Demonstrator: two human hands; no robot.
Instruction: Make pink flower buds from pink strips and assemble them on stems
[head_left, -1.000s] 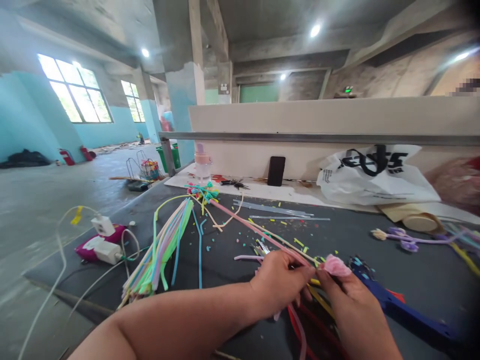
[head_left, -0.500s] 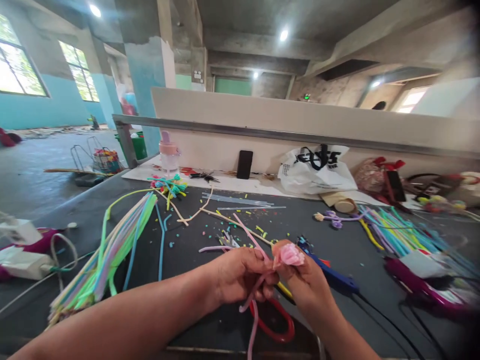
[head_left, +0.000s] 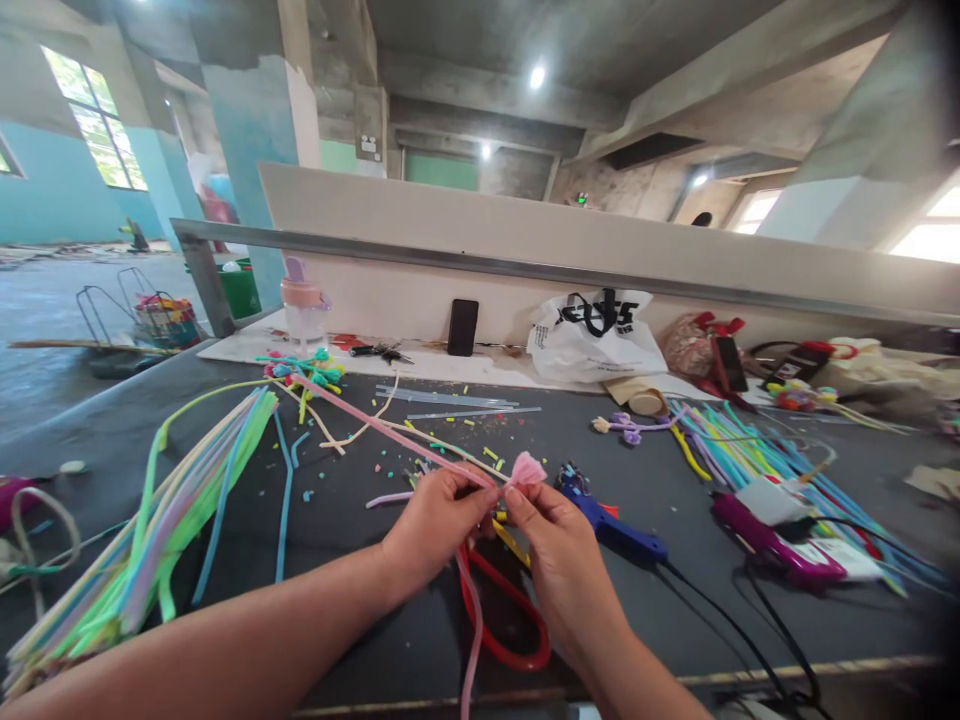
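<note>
Both my hands meet over the near middle of the table. My left hand (head_left: 439, 520) is closed in a pinch on a pink pipe cleaner (head_left: 390, 432), whose long end slants away to the upper left. My right hand (head_left: 559, 545) pinches the base of a pink pipe-cleaner flower (head_left: 528, 468), its fingertips almost touching the left ones. Another pink strand (head_left: 475, 630) hangs below the hands toward the table edge. Beneath them lie scissors with red handles (head_left: 541, 640), partly covered by the hands. A blue glue gun (head_left: 622, 530) rests right of my right hand.
A bundle of coloured pipe cleaners (head_left: 180, 500) lies left, another bundle (head_left: 750, 460) right. A purple device (head_left: 772, 540) and cables are at right. Clear sticks (head_left: 450, 400) and scraps litter the middle. Behind stand a bottle (head_left: 304, 310), a phone (head_left: 463, 328) and a white bag (head_left: 592, 340).
The pink pipe cleaner now stretches out long to the upper left, and the flower points upward. My hands have shifted left in view as the camera turned right.
</note>
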